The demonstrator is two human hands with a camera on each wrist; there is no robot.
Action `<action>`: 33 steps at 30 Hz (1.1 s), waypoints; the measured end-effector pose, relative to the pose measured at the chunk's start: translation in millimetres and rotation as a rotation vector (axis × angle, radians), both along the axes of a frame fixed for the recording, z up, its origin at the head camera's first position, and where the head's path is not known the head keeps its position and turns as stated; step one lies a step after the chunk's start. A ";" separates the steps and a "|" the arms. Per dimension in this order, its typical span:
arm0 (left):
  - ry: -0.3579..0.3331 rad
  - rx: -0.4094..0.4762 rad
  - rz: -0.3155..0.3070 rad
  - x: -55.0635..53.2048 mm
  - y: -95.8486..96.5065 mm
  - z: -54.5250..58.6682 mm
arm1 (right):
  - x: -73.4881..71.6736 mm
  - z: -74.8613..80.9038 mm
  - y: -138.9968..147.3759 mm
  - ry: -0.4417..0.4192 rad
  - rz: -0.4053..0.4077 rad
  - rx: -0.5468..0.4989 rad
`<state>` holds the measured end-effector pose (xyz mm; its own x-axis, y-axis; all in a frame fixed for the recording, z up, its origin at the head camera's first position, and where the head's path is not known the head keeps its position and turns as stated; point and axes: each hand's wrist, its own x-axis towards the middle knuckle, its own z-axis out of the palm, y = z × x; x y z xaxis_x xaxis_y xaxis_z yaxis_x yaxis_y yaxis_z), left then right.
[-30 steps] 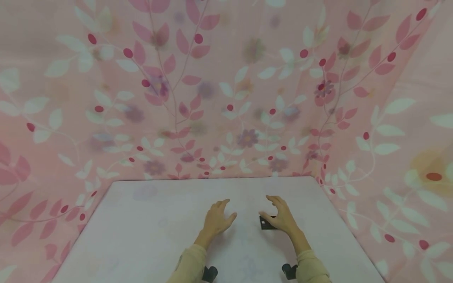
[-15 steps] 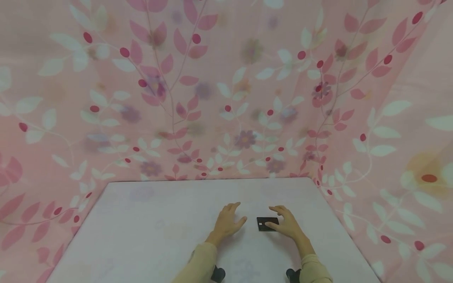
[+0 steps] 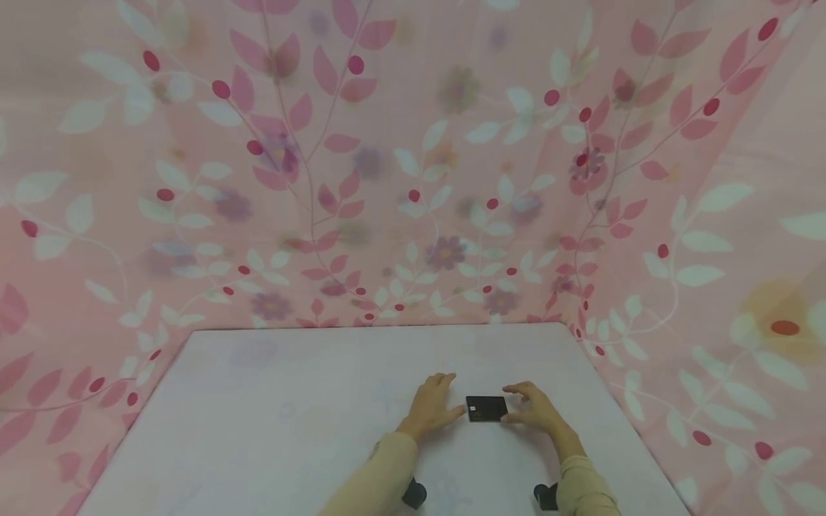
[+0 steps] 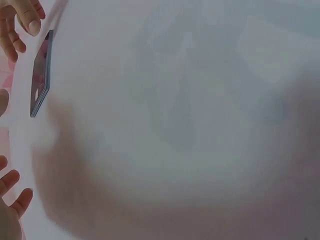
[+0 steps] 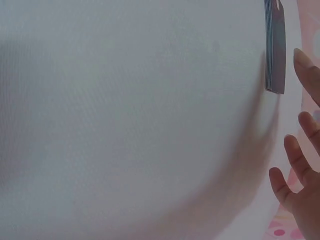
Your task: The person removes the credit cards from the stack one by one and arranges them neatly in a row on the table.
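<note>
A small stack of black bank cards (image 3: 487, 408) lies flat on the white table, a pale chip showing at the left of the top card. In the right wrist view, several layers show along the edge of the stack (image 5: 276, 55). My left hand (image 3: 431, 412) is just left of the cards, fingers spread, thumb pointing at their left edge. On the other side, my right hand (image 3: 538, 410) has its thumb tip right at the lower right corner, its fingers extended beyond the far edge. Neither hand grips the cards.
The white table (image 3: 271, 416) extends to a straight back edge. Pink floral cloth (image 3: 413, 172) hangs behind it and along both sides. Dark wrist-worn devices (image 3: 415, 493) show below both sleeves.
My left hand has moved right, toward the cards. My right hand has drawn back to the right, uncovering the card stack that it partly hid before.
</note>
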<state>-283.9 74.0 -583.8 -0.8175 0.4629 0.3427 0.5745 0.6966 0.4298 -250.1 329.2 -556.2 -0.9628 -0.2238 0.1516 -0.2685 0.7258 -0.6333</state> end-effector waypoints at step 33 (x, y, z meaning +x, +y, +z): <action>-0.053 -0.334 -0.003 -2.6 39.6 -12.4 | -15.7 -10.8 -10.9 -0.172 -0.041 0.080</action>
<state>-286.5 113.6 -596.3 -0.8284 0.5451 0.1290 0.5601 0.8020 0.2078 -265.8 318.4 -567.0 -0.9814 -0.1889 -0.0330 -0.1304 0.7836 -0.6075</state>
